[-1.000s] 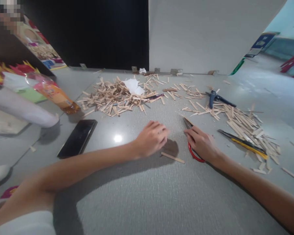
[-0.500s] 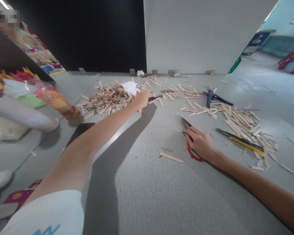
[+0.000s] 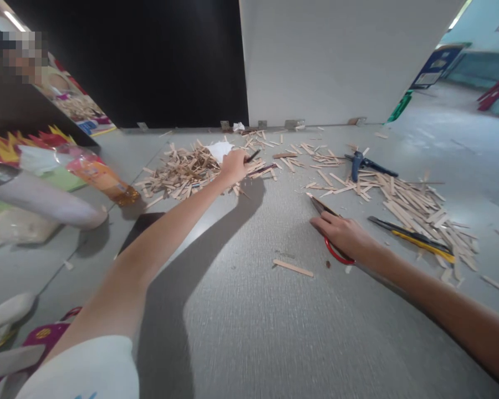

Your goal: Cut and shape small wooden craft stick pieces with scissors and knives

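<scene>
My left hand [image 3: 234, 166] reaches out over the far pile of wooden craft sticks [image 3: 183, 172]. Its fingers are closed on a slim dark pen-like stick [image 3: 253, 155], whose end points up and to the right. A second thin, dark reddish item [image 3: 268, 168] lies just beyond that hand, partly among the sticks. To the right, my right hand [image 3: 339, 230] rests on the table, closed over scissors [image 3: 334, 252] with red handles; the blades point away and to the left. One loose craft stick [image 3: 293, 268] lies nearer me, left of the scissors.
A yellow-and-black utility knife [image 3: 413, 239] and a dark blue clamp-like tool [image 3: 360, 165] lie beside another heap of sticks [image 3: 416, 205] at right. An orange-labelled bottle [image 3: 103, 177] and a grey tube [image 3: 45, 197] lie at left. A black and white panel [image 3: 349, 61] stands behind.
My left hand has lifted the dark pen-like stick, whose end now tilts upward. My right hand and the scissors have shifted slightly to the right. The view has turned a little.
</scene>
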